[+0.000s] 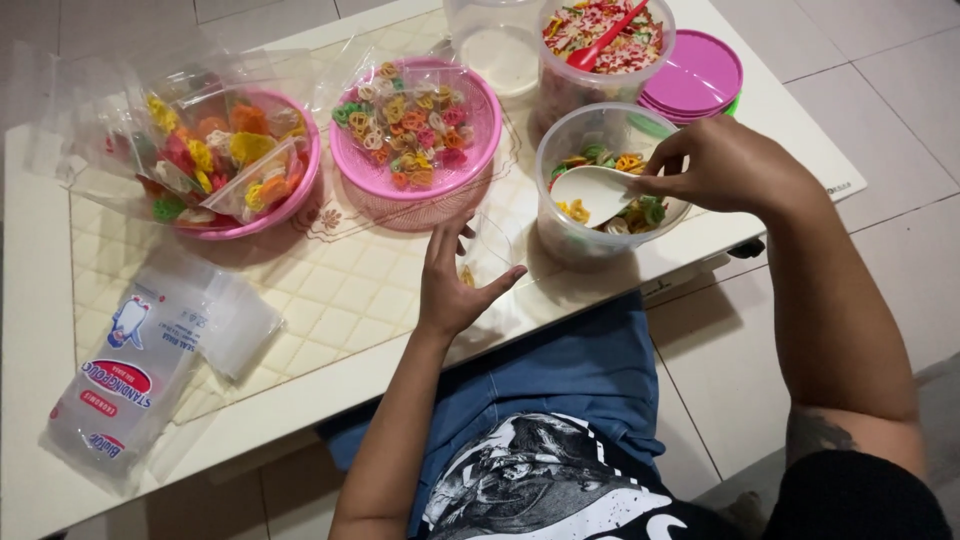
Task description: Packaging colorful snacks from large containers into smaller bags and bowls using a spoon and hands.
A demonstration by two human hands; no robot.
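While my right hand (715,165) pinches the white plastic scoop (597,190) inside the clear round tub of coloured crackers (575,235), my left hand (455,280), fingers spread, steadies a small clear pouch (490,255) (just left of the tub) on the counter (330,300).

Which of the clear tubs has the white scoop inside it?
The clear tub nearest the right hand; the white scoop lies in it.
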